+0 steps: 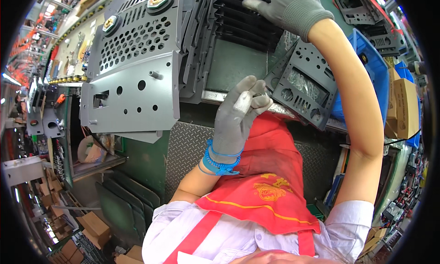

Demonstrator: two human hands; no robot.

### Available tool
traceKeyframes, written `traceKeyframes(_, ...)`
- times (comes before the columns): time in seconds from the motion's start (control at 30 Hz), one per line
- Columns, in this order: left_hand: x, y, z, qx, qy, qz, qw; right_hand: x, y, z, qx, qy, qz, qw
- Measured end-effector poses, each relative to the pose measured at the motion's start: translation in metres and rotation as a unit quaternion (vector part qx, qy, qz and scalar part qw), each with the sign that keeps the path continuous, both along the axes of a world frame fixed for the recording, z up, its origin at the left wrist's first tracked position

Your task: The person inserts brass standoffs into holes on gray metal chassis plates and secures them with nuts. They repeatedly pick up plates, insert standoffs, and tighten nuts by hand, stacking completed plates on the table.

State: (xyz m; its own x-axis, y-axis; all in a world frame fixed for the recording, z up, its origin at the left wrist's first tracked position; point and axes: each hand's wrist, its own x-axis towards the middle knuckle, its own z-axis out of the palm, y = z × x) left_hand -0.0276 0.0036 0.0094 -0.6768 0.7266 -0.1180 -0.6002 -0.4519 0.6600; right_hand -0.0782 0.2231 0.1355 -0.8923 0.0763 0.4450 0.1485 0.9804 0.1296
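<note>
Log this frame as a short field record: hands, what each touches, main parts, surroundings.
left hand: grey glove, blue wrist strap, raised, fingers pinched, holds nothing clear
right hand: grey glove, reaching to dark slotted panels
big part: grey perforated chassis
near right arm: dark faceplate, blue bin
wear: red apron

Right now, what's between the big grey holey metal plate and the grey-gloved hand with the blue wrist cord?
In the head view, a bare strip of green bench top and its metal edge lie between the perforated grey metal plate and the gloved left hand.
</note>
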Motion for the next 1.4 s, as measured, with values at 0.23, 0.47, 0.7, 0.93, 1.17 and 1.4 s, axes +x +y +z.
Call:
traceKeyframes(0.23,0.005,0.012,-0.005,-0.080,0.241,0.033,0.967,0.022,-0.002,0.003,-0.118,-0.024,0.039,0.992)
traceKeyframes(0.47,0.017,0.053,-0.020,-0.215,0.782,0.010,0.584,0.140,0.075,0.018,-0.137,0.059,-0.004,0.989)
traceKeyframes(0.7,0.006,0.063,-0.021,-0.174,0.770,-0.004,0.614,0.248,0.148,-0.067,-0.168,-0.157,-0.267,0.936)
traceKeyframes(0.93,-0.003,0.039,0.002,-0.214,0.790,-0.030,0.574,0.248,0.119,-0.081,-0.118,-0.050,-0.292,0.948)
traceKeyframes(1.17,0.002,0.033,0.007,-0.227,0.752,-0.011,0.618,0.224,0.015,-0.051,-0.395,0.074,0.047,0.914)
traceKeyframes(1.4,0.017,0.041,0.022,-0.119,0.769,0.057,0.625,0.216,-0.024,-0.060,-0.745,-0.024,0.047,0.665)
